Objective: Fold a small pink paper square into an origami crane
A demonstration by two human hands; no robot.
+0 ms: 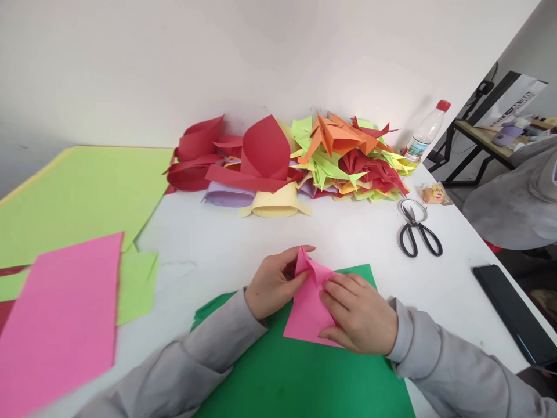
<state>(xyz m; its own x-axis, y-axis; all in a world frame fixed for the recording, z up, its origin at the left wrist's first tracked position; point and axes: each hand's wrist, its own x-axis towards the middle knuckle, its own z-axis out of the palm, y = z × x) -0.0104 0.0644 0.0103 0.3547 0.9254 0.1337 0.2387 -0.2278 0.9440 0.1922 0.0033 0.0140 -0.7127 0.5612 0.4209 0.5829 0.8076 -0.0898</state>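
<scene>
A left hand (pixel 278 281) pinches the peak and a right hand (pixel 363 316) holds the side of a folded pink paper (pixel 307 316) above a green sheet (pixel 304 386), inside the right edge of the desk (pixel 200 232); probably light and crease-prone, it suits gentle fingertips along the folds.

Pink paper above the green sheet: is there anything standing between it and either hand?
Nothing visible: the left hand and the right hand both touch the pink paper. The green sheet is under it; the scissors lie apart, farther right.
</scene>
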